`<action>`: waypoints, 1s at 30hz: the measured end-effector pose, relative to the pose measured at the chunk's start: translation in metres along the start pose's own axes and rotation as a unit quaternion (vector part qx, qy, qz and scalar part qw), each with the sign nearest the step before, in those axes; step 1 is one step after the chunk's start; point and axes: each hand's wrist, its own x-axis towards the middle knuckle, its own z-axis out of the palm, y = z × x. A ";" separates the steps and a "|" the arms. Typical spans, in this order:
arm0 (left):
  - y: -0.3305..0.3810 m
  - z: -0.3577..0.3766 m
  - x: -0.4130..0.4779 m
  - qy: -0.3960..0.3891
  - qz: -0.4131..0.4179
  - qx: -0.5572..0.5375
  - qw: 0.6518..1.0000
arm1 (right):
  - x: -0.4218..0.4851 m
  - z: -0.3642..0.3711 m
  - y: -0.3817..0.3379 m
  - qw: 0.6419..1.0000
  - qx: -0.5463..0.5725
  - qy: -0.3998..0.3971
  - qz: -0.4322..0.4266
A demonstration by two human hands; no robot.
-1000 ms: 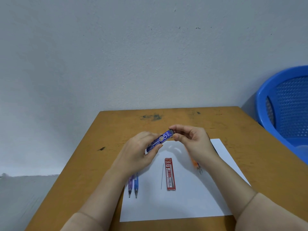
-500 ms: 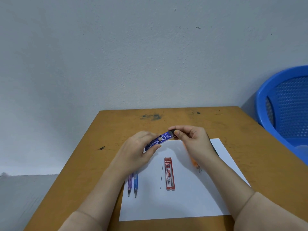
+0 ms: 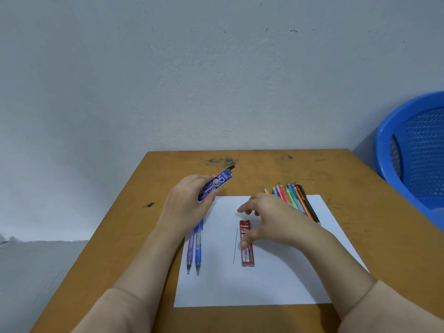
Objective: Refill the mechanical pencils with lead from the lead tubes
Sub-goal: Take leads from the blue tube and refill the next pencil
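Hands: left hand [image 3: 185, 207] is closed around the blue lead tube [image 3: 215, 184], lifted off the table; right hand [image 3: 271, 219] is empty, fingers spread, hovering low over the white paper sheet [image 3: 264, 284] with its thumb tip at the red lead tube [image 3: 247, 251].
Key relation: a loose lead stick [image 3: 235, 246] lies just left of the red tube, parallel to it, long axis running toward and away from the person; the right hand is the nearer one, sitting directly above and slightly right of it.
Blue tube: tilted, capped end up and to the right; its dark cap looks swung open, though that is hard to confirm.
Pencils: two, purple and blue [image 3: 194, 248], lie side by side under the left wrist, tips toward the person; a colourful pencil bundle [image 3: 293, 198] fans out beyond the right hand.
Materials: glossy printed plastic tubes, flat and rectangular; hair-thin brittle graphite; matt paper; worn, stained wooden table [image 3: 336, 171].
Judgement: pinching the lead will likely need fingertip care, since it could snap.
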 end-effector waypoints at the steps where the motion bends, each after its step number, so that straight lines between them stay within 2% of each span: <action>1: 0.000 0.000 0.000 -0.001 -0.001 0.000 1.000 | -0.001 0.000 0.000 1.000 -0.011 -0.003 0.002; 14: 0.000 -0.002 0.000 0.004 0.001 -0.013 1.000 | 0.001 -0.004 0.014 1.000 0.007 0.011 0.018; 22: 0.000 -0.002 -0.001 0.006 -0.005 -0.007 1.000 | -0.002 0.002 0.000 0.995 0.016 0.011 -0.103; 30: 0.000 -0.002 -0.001 0.006 -0.004 -0.007 1.000 | -0.001 0.012 -0.006 0.988 -0.035 0.002 -0.149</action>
